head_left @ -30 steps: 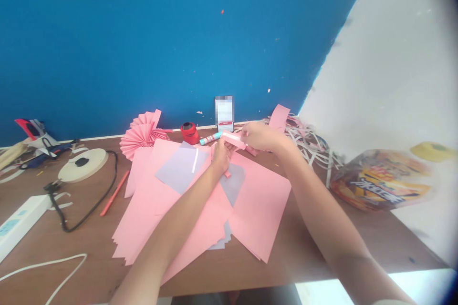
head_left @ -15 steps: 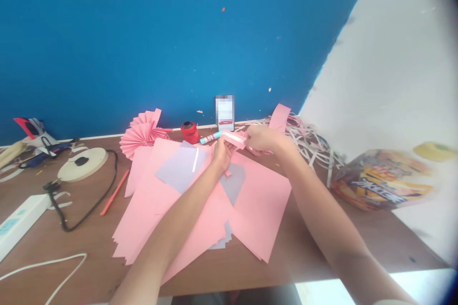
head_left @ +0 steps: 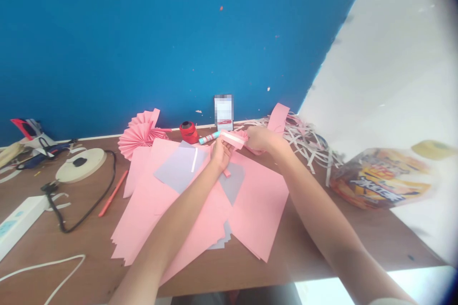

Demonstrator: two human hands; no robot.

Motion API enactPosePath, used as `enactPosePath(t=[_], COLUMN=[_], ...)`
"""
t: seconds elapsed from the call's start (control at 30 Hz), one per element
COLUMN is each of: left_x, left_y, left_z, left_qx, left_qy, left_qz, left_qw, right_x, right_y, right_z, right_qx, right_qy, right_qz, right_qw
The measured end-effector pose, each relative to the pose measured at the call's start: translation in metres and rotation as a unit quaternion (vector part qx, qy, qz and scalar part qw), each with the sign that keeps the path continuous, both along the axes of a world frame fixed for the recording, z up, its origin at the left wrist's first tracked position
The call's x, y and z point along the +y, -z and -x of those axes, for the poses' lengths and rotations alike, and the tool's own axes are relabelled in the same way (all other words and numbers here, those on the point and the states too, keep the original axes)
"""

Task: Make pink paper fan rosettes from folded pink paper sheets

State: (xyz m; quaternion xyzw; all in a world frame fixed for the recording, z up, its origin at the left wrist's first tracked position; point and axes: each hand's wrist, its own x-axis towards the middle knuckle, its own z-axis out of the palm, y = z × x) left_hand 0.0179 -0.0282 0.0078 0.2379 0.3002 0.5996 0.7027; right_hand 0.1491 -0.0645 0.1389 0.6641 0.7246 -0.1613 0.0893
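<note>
My left hand [head_left: 222, 154] holds a folded pink paper [head_left: 232, 141] with a white strip along its face, palm turned up and fingers curled under it. At its right end, my right hand [head_left: 259, 138] is closed on the paper, where small pleats show; its fingertips are partly hidden. Both hands are above overlapping pink sheets [head_left: 259, 205]. Greyish-lilac sheets [head_left: 177, 171] lie among them, one bearing a loose white strip [head_left: 194, 159]. Left of the hands are a patterned light-blue tube [head_left: 209, 138] and a red round container [head_left: 188, 132]. A pleated pink paper fan [head_left: 138, 138] lies farther left.
A phone [head_left: 223, 112] leans at the blue wall. Tangled white paper strips [head_left: 307, 145] and a snack bag [head_left: 386, 178] are on the right. Leftward lie a red pen [head_left: 113, 193], a cream disc [head_left: 81, 165] with a black cord, and a white power strip [head_left: 21, 219].
The folded pink paper has turned slightly, and more pleats show at its right end. My right hand has shifted a little; my left hand keeps its hold.
</note>
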Motion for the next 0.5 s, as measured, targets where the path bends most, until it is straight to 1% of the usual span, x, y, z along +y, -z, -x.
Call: enactPosePath(t=[0.1, 0.17, 0.3, 0.4, 0.5], left_x=[-0.001, -0.001, 0.0, 0.001, 0.002], left_y=[-0.001, -0.001, 0.001, 0.001, 0.004], left_z=[0.0, 0.0, 0.0, 0.001, 0.002], left_qx=[-0.001, -0.001, -0.012, -0.014, -0.01], left_qy=[0.006, 0.007, 0.001, 0.0, -0.012], left_qz=[0.006, 0.007, 0.01, 0.003, 0.002], left_qw=[1.0, 1.0, 1.0, 1.0, 1.0], right_x=[0.006, 0.011, 0.019, 0.018, 0.013], right_y=[0.008, 0.015, 0.023, 0.02, 0.011], right_z=[0.0, -0.001, -0.001, -0.002, -0.006], right_qx=[0.03, 0.041, 0.023, 0.009, 0.006], right_qy=[0.015, 0.009, 0.005, 0.004, -0.007], right_qz=[0.003, -0.007, -0.024, -0.017, -0.016], right_qw=[0.999, 0.999, 0.999, 1.0, 1.0])
